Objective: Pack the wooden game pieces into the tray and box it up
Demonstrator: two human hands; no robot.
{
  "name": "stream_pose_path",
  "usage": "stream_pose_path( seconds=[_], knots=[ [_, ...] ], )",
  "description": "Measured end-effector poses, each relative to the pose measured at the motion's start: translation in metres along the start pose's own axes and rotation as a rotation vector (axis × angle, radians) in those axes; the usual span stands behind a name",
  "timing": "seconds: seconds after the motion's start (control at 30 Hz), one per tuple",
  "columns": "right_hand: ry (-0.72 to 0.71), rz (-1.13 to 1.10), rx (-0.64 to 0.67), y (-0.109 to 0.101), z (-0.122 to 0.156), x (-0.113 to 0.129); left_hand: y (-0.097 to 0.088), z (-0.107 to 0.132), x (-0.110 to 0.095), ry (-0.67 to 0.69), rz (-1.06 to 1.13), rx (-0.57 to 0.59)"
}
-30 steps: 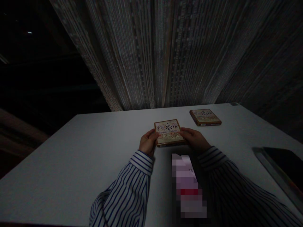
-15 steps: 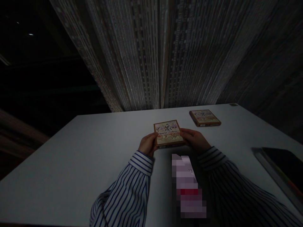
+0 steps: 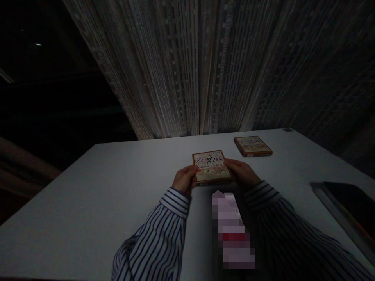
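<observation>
A flat square box (image 3: pixel 210 166) with a printed lid reading "Chinese chess" lies on the white table (image 3: pixel 102 195) straight ahead of me. My left hand (image 3: pixel 184 180) grips its left edge, thumb on the lid. My right hand (image 3: pixel 241 173) holds the right edge in the same way. Both arms wear blue-striped sleeves. A second box of the same kind (image 3: pixel 252 146) lies farther back on the right, untouched.
A dark flat device or tray (image 3: pixel 345 210) lies at the table's right edge. A blurred pinkish tag (image 3: pixel 233 230) hangs below my chest. A curtain of bead strings (image 3: pixel 199 66) hangs behind the table. The room to the left is dark.
The box between my hands has shifted slightly nearer and to the right. Both hands kept their grip on its edges.
</observation>
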State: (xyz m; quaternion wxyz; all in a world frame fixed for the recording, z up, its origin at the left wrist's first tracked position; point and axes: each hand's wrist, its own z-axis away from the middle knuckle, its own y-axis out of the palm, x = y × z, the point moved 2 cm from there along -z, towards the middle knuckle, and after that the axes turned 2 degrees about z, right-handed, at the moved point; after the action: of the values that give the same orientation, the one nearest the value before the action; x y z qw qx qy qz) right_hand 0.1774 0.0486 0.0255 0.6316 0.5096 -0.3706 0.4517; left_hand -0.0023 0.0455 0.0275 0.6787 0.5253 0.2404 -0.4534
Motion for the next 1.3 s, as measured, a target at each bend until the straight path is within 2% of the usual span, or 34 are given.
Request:
stream_pose_path(
  seconds=[0.13, 0.5, 0.77, 0.97, 1.13, 1.3],
  knots=[
    [0.004, 0.000, -0.015, -0.005, -0.003, -0.002, 0.002, 0.001, 0.003, -0.013, -0.014, 0.052],
    [0.044, -0.033, -0.013, 0.001, 0.007, 0.002, 0.002, 0.002, -0.001, -0.080, -0.089, -0.065],
    [0.077, 0.006, -0.030, 0.006, 0.007, 0.001, 0.001, 0.001, -0.002, -0.039, -0.057, -0.095],
    [0.058, 0.059, 0.051, 0.006, 0.010, 0.003, -0.003, -0.001, 0.000, 0.017, -0.065, -0.102],
    [0.067, 0.044, -0.004, 0.010, 0.013, 0.005, -0.004, -0.002, -0.001, 0.015, -0.026, -0.100],
    [0.038, 0.020, 0.013, 0.012, 0.011, 0.000, -0.003, 0.001, -0.004, 0.028, -0.013, -0.126]
  ],
)
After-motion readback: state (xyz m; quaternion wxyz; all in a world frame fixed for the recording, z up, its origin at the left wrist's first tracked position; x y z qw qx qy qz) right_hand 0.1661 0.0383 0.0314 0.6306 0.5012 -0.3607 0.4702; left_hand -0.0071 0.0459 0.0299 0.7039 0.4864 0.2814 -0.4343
